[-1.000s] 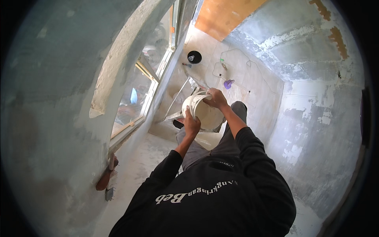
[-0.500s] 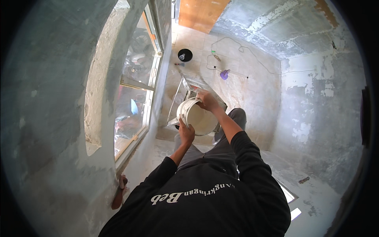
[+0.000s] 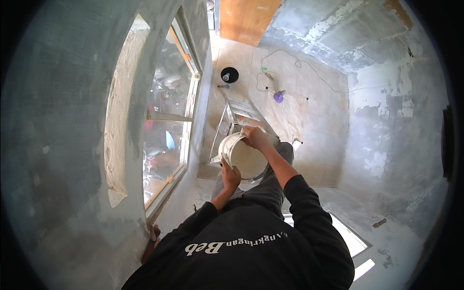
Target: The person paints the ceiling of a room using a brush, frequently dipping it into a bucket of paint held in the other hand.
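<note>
A pale, whitish bucket is held up in front of my body, its mouth tilted toward me. My left hand is closed on the bucket's left rim, thumb over the edge. My right hand grips the far rim, fingers curled over it. Whitish residue coats the inside of the bucket. Just beyond the bucket stands a metal stepladder, its upper part partly hidden by the bucket and my right hand.
A window and a rough-edged wall recess are on the left. On the tiled floor are a black bucket, a purple object and a thin cable. A wooden panel stands beyond. A brown object sits by the lower-left wall.
The whole view has shifted slightly, so the floor things and the bucket sit lower in the picture. Both my hands keep their hold on the bucket; my right leg appears further left.
</note>
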`<state>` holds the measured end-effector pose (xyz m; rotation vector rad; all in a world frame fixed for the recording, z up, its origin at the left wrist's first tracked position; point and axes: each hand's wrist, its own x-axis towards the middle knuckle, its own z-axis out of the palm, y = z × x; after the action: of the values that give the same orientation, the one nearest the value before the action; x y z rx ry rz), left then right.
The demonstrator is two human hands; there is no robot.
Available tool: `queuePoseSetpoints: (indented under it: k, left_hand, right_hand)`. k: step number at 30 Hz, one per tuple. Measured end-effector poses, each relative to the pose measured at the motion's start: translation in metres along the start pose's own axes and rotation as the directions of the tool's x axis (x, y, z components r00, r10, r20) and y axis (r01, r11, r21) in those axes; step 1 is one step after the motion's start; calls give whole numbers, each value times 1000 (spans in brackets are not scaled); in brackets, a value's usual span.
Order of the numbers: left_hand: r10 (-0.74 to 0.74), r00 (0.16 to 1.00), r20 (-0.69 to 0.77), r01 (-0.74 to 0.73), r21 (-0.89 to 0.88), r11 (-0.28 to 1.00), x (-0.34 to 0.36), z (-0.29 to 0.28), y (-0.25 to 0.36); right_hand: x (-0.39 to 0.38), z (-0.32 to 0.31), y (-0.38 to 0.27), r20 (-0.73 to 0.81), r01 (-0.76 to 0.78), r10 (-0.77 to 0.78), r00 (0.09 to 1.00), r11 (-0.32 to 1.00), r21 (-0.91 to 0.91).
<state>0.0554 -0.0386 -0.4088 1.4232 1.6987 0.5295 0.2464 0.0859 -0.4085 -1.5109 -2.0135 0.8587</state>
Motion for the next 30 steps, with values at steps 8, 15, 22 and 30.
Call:
queuePoseSetpoints:
  k: [8, 15, 22, 30]
  left_hand:
    - [-25, 1000, 18, 26, -58, 998, 0, -15, 5]
    - [-55, 995, 78, 66, -144, 987, 1, -21, 22]
    - [57, 997, -55, -58, -25, 998, -2, -8, -3]
    - [76, 996, -50, -82, -145, 986, 1, -9, -1]
  right_hand:
    - [-4, 3, -5, 73, -19, 17, 997, 1000, 24]
    - [-4, -3, -6, 75, -2, 6, 997, 998, -60]
    - [-4, 8, 3, 68, -10, 13, 998, 999, -43]
    - [-6, 2, 1, 99, 43, -34, 995, 995, -85]
